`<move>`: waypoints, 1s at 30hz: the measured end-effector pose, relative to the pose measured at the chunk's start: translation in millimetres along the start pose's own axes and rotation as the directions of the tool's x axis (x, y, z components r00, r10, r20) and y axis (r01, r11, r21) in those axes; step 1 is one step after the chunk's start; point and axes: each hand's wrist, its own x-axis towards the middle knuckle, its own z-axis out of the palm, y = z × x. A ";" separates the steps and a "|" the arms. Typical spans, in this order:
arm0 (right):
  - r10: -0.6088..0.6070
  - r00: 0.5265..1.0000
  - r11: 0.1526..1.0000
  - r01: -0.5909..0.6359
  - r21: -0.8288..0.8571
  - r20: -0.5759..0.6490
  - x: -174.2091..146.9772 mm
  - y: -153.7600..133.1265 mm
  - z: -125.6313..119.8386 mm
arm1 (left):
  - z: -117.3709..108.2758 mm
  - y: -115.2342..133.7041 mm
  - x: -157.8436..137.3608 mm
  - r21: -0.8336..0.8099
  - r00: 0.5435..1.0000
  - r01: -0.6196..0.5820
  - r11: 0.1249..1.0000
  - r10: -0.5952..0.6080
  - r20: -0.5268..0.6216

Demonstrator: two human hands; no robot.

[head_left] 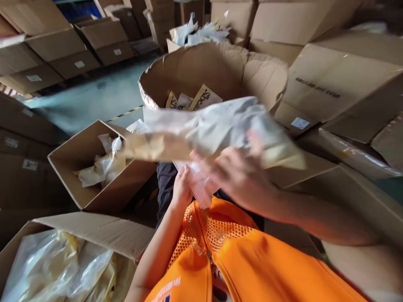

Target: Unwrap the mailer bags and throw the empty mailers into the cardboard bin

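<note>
My left hand (181,189) is closed on the edge of a flat, pale pinkish packet (200,184) above my lap. Smeared by motion, my right hand (239,174) grips a clear and tan plastic bag (217,121), which stretches sideways across the view. The bag's contents cannot be made out. Just beyond it stands a large cardboard box with a torn rim (201,58); inside lie tan packets with black lettering (205,98). The bag hides part of this box's near side.
At left, an open carton (69,153) holds crumpled plastic bags (105,167). Another carton (94,226) at lower left contains clear-wrapped tan packets (59,264). Stacked cartons (340,84) crowd the right side, with more (72,54) along the back left. Blue-green floor (103,92) shows between them.
</note>
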 end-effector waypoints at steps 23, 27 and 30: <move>0.893 0.422 0.030 -0.408 0.912 0.159 -71.0 81.6 30.8 | -5.3 -1.5 -0.1 -0.062 0.996 0.009 0.998 -0.015 -0.091; 0.677 0.596 -0.170 -0.443 0.880 0.431 -48.7 90.5 18.9 | -10.3 -4.2 0.4 -0.045 0.996 0.003 0.999 -0.007 -0.092; 0.585 0.676 -0.145 -0.456 0.878 0.448 -33.5 86.3 14.3 | -10.2 -2.8 -0.9 -0.054 0.994 0.029 0.998 -0.034 -0.101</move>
